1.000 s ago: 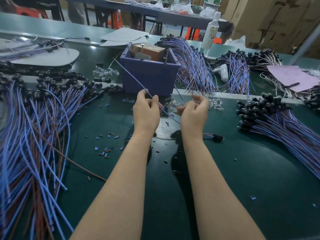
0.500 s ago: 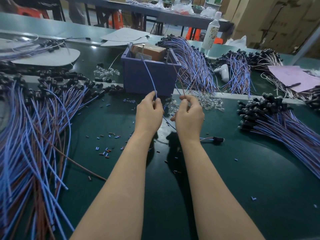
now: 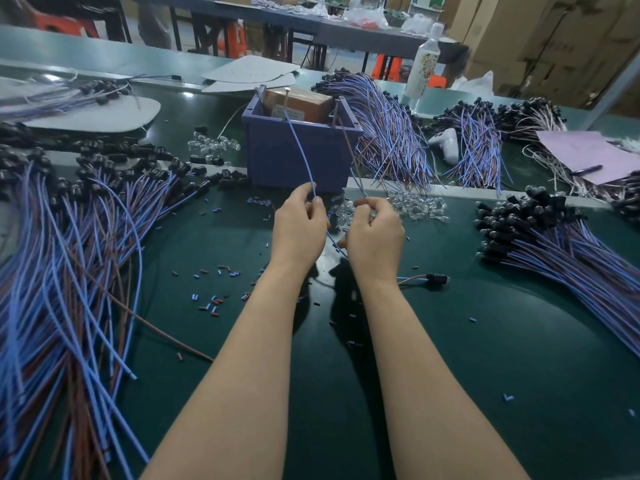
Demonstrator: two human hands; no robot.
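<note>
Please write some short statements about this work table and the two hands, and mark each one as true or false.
1. The left hand pinches a blue wire. True.
2. The right hand is empty. False: the right hand pinches a brown wire.
3. The blue wire rises in front of the purple box. True.
4. The bottle stands in the box. False: the bottle stands behind it, to the right.
5. Clear bulbs lie on the table near the right hand. True.
</note>
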